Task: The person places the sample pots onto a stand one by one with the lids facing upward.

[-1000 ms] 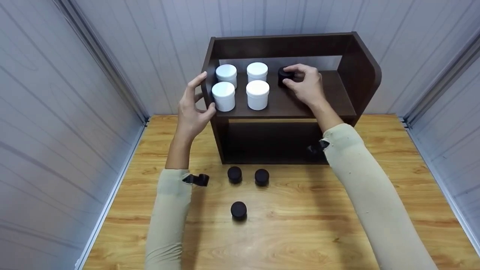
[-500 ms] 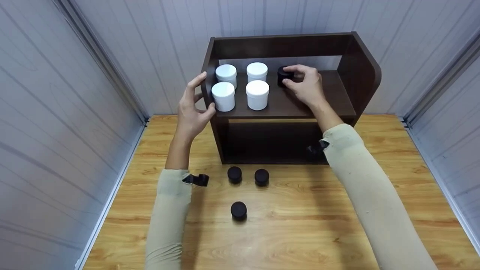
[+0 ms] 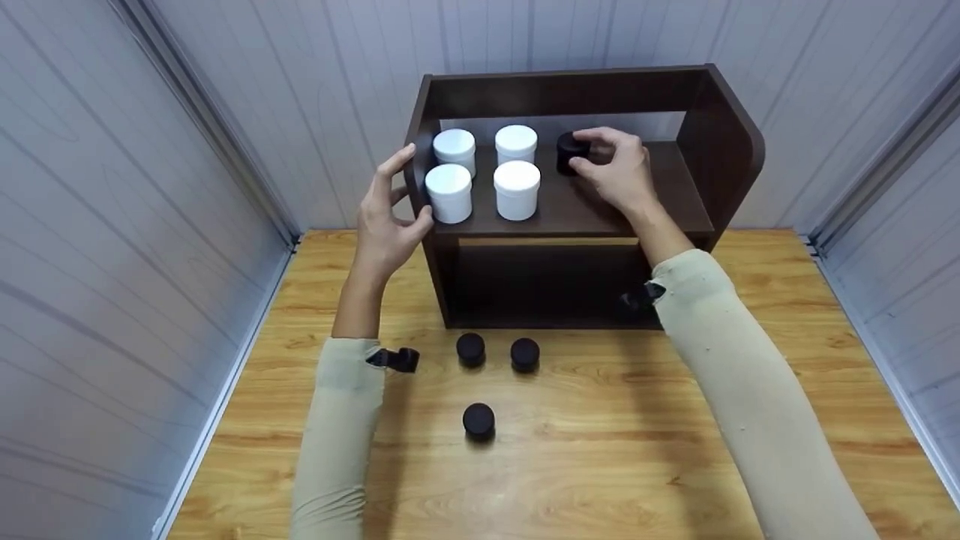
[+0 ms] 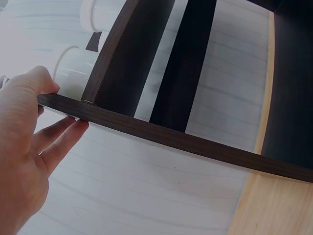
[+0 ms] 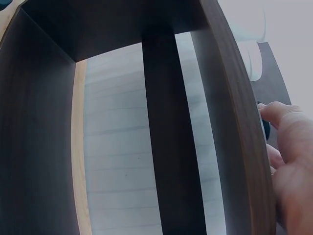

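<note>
A dark wooden shelf unit [image 3: 697, 217] stands at the back of the table. Several white jars [image 3: 516, 187] stand on the left of its upper board. My right hand [image 3: 619, 172] grips a small black jar [image 3: 568, 152] standing on that board, to the right of the white jars. My left hand [image 3: 386, 214] holds the shelf's left side panel, thumb on the front edge and fingers outside. In the left wrist view the left hand [image 4: 29, 147] clasps the panel's edge [image 4: 171, 139]. The right wrist view shows my right hand's fingers [image 5: 288, 132] beside the shelf board [image 5: 239, 122].
Three black jars [image 3: 470, 349] [image 3: 525, 353] [image 3: 478, 419] stand on the wooden table [image 3: 600, 465] in front of the shelf. The shelf's lower compartment [image 3: 547, 285] is dark. Grey panelled walls [image 3: 112, 225] close in both sides.
Hardly anything has moved: the right hand stays on the black jar on the upper board, and the left hand keeps its hold on the side panel.
</note>
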The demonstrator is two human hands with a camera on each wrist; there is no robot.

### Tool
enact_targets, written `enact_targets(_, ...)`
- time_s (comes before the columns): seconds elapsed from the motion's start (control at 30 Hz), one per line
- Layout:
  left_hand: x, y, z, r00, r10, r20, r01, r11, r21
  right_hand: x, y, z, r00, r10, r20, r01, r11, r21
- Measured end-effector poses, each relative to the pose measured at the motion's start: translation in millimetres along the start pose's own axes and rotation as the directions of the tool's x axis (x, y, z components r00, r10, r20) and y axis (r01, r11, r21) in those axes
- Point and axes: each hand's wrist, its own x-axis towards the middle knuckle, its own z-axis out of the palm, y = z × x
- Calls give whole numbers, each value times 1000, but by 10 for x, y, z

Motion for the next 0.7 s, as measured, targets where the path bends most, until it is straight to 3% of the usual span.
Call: enact_targets(0.7, -7, 15, -4, 1000, -12, 6, 12, 1000, -7, -156, 52, -310, 998, -63, -2, 63, 998, -16)
